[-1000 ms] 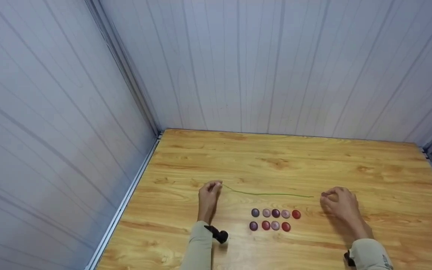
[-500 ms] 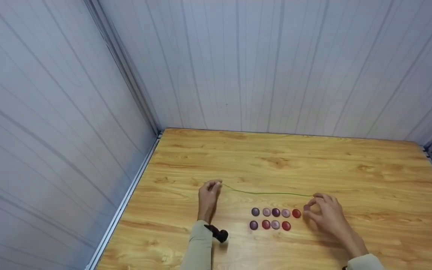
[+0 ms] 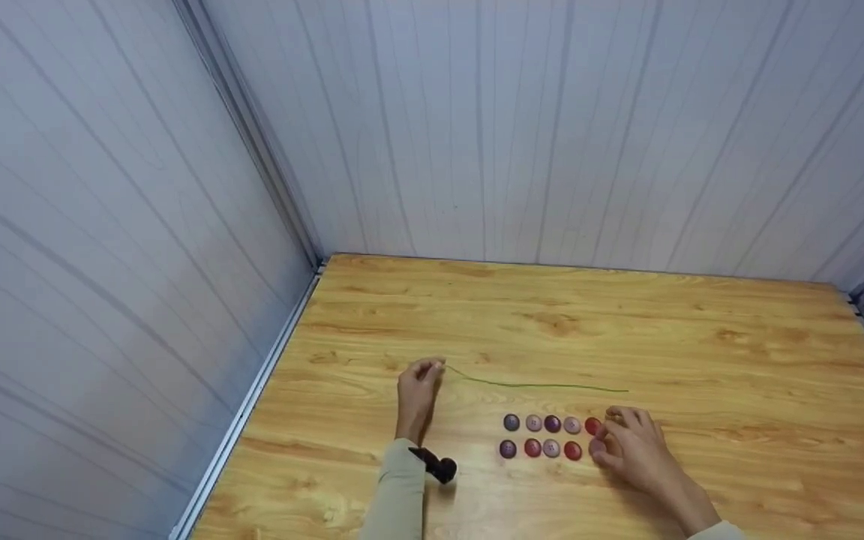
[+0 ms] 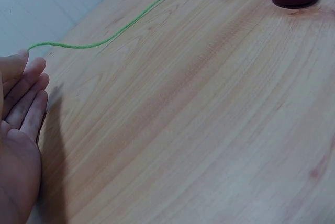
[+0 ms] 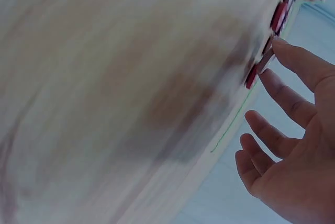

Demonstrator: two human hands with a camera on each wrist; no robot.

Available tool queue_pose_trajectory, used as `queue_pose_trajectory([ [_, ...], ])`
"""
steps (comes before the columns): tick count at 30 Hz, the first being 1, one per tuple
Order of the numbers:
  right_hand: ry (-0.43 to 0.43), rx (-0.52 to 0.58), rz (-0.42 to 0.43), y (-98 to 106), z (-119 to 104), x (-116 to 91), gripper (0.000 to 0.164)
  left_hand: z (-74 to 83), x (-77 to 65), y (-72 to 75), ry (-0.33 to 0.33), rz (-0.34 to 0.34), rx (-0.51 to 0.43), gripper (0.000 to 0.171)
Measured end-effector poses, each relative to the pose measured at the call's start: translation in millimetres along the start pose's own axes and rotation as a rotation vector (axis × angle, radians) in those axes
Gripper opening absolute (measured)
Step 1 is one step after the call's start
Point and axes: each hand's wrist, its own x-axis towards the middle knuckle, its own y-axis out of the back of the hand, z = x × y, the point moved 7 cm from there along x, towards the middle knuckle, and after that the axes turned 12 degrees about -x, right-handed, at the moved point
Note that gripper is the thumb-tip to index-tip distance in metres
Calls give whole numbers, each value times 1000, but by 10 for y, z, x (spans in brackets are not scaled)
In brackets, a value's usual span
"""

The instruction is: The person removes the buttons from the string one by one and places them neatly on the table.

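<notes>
My left hand (image 3: 417, 394) pinches the left end of a thin green string (image 3: 529, 385) between thumb and forefinger, as the left wrist view also shows with the string (image 4: 125, 29). The string's right end lies loose on the table. At the right end of the near row of buttons, my right hand (image 3: 642, 454) holds a dull mauve button (image 5: 266, 62) between thumb and forefinger. Its tilted edge shows in the right wrist view; whether it touches the table I cannot tell. A red button (image 3: 592, 426) lies just behind it, partly covered by the fingers.
Two rows of round buttons lie on the wooden table (image 3: 552, 322), among them a grey one (image 3: 511, 422), a dark purple one (image 3: 508, 449) and a red one (image 3: 573, 451). Pale panel walls (image 3: 432, 150) stand along the table's back and left edges.
My right hand has moved left and nearer with the mauve button, from beside the string's right end to the near row's right end. The left hand and string stay nearly still.
</notes>
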Motion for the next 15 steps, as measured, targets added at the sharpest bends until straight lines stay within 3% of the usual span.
queue_pose_trajectory([
  [4, 24, -22, 26, -24, -50, -15, 19, 21, -9, -25, 13, -14, -18, 25],
  [11, 17, -40, -3, -63, -74, -5, 18, 285, -113, -77, -2, -39, -2, 23],
  [15, 18, -43, -21, -76, -82, -6, 20, 349, -139, -89, 3, -40, 11, 22],
])
